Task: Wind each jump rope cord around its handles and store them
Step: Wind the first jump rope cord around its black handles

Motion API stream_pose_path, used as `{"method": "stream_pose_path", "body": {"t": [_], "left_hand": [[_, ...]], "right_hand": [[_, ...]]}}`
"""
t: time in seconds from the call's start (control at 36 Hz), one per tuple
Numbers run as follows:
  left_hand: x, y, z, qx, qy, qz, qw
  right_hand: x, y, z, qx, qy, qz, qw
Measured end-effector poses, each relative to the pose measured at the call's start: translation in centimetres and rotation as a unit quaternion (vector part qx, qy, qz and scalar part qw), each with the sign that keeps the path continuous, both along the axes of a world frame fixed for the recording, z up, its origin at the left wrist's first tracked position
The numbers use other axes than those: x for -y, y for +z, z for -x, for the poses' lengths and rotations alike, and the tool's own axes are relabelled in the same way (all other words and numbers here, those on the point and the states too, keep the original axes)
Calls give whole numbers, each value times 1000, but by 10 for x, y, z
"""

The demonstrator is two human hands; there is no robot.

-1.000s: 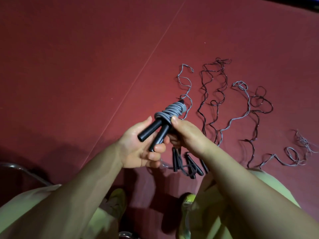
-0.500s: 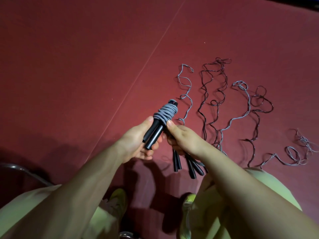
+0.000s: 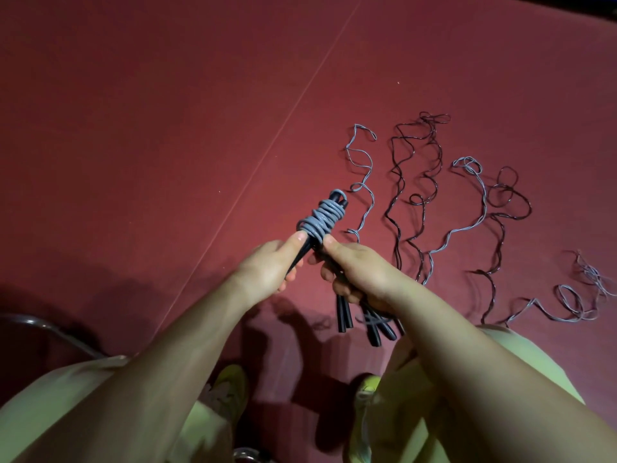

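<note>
A jump rope with black handles and a grey cord wound tightly round them (image 3: 322, 217) is held up above the red floor. My left hand (image 3: 268, 267) grips the lower part of the handles, thumb pressed near the coil. My right hand (image 3: 355, 272) holds the same bundle from the right, thumb against the cord. Several other jump ropes lie unwound on the floor: a grey cord (image 3: 362, 172), a dark cord (image 3: 412, 175) and a grey and dark pair (image 3: 480, 208). Their black handles (image 3: 344, 317) lie below my right hand.
The red floor mat (image 3: 167, 128) has a thin seam line running diagonally. More grey cord (image 3: 581, 295) lies tangled at the far right. My knees and yellow-green shoes (image 3: 230, 385) are at the bottom. A curved metal tube (image 3: 43, 324) shows at the lower left.
The wound bundle has moved up and away from me and turned more upright. Both hands slid lower on the handles and closed in around them.
</note>
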State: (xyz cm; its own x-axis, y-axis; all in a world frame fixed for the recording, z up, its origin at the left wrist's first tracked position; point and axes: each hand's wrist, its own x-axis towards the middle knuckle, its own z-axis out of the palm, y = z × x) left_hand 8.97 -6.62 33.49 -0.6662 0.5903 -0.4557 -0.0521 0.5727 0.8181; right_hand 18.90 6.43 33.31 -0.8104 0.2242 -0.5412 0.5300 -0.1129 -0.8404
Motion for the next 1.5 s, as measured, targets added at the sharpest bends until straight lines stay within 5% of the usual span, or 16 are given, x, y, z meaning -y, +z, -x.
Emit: {"method": "stream_pose_path", "body": {"t": [0.22,0.86,1.19,1.28,1.36,1.44,1.5], "left_hand": [[4,0,1,-130,-52,87,986],[6,1,4,-218,-59,118,967],[9,2,3,-333,-93,155,925],[9,5,5,-248,-96,98,959],[8,12,3,0,-91,-7,996],[10,19,3,299,-61,-51,951],[12,21,4,398,-75,-68,912]], "right_hand": [[-1,-4,2,50,3,19,999],[-3,-2,3,73,-16,-132,988],[-1,3,1,35,-30,-66,997],[-1,4,2,30,-50,-75,996],[-4,6,2,8,-62,-82,995],[-3,8,1,-29,-58,-78,995],[-1,10,0,-58,-55,-65,995]]}}
